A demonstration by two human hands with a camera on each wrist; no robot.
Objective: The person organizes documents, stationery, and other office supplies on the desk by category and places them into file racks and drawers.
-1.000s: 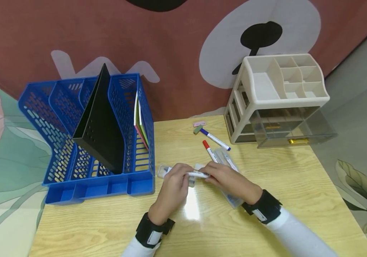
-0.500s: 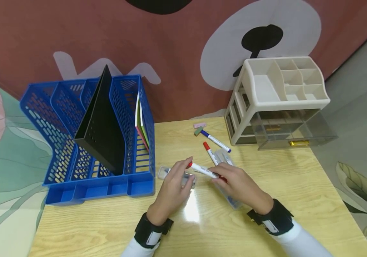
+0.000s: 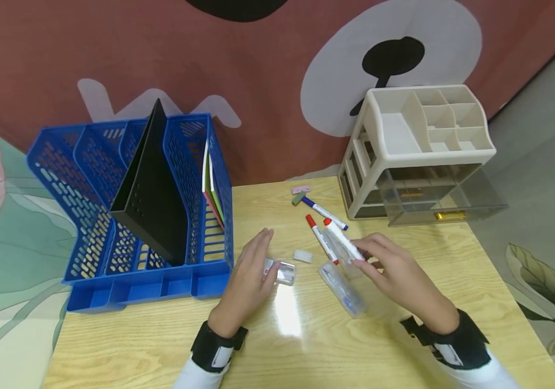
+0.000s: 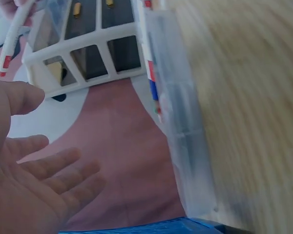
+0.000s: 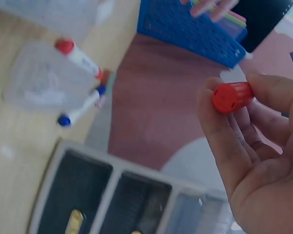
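My right hand (image 3: 401, 273) pinches a white marker with red ends (image 3: 342, 237) between thumb and fingertips, over the right part of the cluster on the table. In the right wrist view its red end (image 5: 232, 97) sticks out between thumb and index finger. My left hand (image 3: 245, 278) holds nothing, fingers extended, beside a small clear plastic box (image 3: 285, 273) that it partly hides. Under the held marker lie another red-capped marker (image 3: 322, 237) and a clear plastic case (image 3: 342, 289). A small whitish block (image 3: 303, 255) lies between the hands.
A blue marker (image 3: 333, 217), a green block (image 3: 299, 198) and a pink block (image 3: 300, 189) lie toward the wall. At left stands a blue file rack (image 3: 151, 286) with a black folder (image 3: 153, 200). At right is a white drawer organizer (image 3: 379, 146), its clear drawer (image 3: 418, 215) pulled out.
Both hands were at the marker a second ago. My left hand has let go and drawn back slightly left; my right hand has carried the marker right, uncovering the whitish block.
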